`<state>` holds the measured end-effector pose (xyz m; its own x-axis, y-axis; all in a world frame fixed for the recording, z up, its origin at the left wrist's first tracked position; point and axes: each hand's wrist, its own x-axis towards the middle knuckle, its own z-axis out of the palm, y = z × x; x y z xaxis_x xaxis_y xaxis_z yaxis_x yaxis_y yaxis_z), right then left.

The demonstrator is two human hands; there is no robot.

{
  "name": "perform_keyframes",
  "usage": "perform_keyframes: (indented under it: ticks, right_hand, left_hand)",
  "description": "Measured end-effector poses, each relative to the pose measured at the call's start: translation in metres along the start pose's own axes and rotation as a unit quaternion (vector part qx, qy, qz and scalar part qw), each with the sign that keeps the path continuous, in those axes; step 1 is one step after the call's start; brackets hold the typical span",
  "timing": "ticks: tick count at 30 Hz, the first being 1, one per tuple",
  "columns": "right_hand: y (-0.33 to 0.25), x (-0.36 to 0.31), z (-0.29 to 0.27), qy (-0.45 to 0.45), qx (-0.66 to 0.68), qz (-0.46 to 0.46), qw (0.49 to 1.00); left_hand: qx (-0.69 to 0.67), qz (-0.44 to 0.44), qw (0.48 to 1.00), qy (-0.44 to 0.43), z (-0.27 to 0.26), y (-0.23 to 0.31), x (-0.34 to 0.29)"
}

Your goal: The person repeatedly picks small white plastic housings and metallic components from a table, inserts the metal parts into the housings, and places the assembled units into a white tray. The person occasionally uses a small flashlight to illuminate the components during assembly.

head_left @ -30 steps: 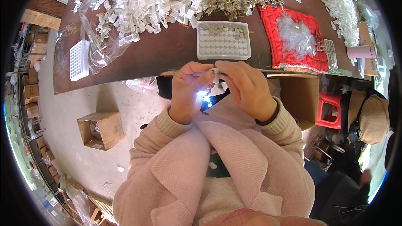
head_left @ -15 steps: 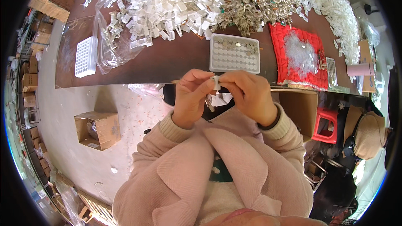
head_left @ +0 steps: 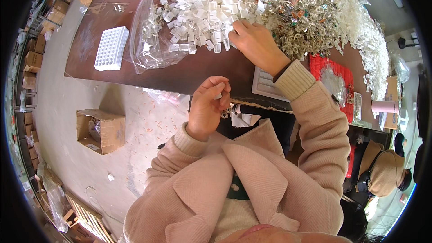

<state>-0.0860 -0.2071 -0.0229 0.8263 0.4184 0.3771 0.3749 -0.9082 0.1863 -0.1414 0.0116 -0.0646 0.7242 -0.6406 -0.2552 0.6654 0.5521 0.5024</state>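
My left hand (head_left: 208, 108) is raised before the table edge, its fingers curled round small metal parts (head_left: 226, 111) that poke out below; a little whitish piece shows at the fingertips. Stretched over the table, my right hand (head_left: 257, 45) has its fingers bent at the front of a heap of small clear-white plastic cases (head_left: 220, 4). What its fingertips pinch, if anything, cannot be made out. Beneath the right wrist lies a white tray (head_left: 270, 93), partly covered by the forearm. Beside the cases is a heap of small metal parts with orange and green bits (head_left: 299, 15).
A stack of white gridded trays (head_left: 111, 48) stands at the left by a clear plastic bag (head_left: 150, 58). On the right, red cloth (head_left: 347, 78) carries clear pieces, near a pink roll (head_left: 384, 106). An open carton (head_left: 108, 132) sits on the floor.
My hands have parted. The right one has gone forward from the left to the heap of plastic cases, while the left stays before the table edge. The view has shifted.
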Motion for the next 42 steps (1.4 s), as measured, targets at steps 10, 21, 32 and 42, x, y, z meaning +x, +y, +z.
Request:
perform_keyframes:
  ticks: [10,21,32,42]
  right_hand:
    - [0.020,-0.017,-0.025,0.099,0.410,0.260,0.868]
    - [-0.066,-0.066,-0.086,0.042,0.358,0.168,0.918]
    - [-0.093,-0.115,-0.076,0.181,0.245,0.146,0.941]
    - [-0.100,-0.132,-0.078,0.246,0.333,0.288,0.864]
  left_hand:
    - [0.010,-0.002,1.000,0.001,0.002,0.000,-0.001]
    - [0.164,0.128,0.977,-0.031,0.027,-0.002,-0.005]
    - [0.211,0.050,0.976,-0.003,0.033,-0.020,-0.017]
    - [0.737,0.286,0.612,-0.018,0.050,0.024,0.057]
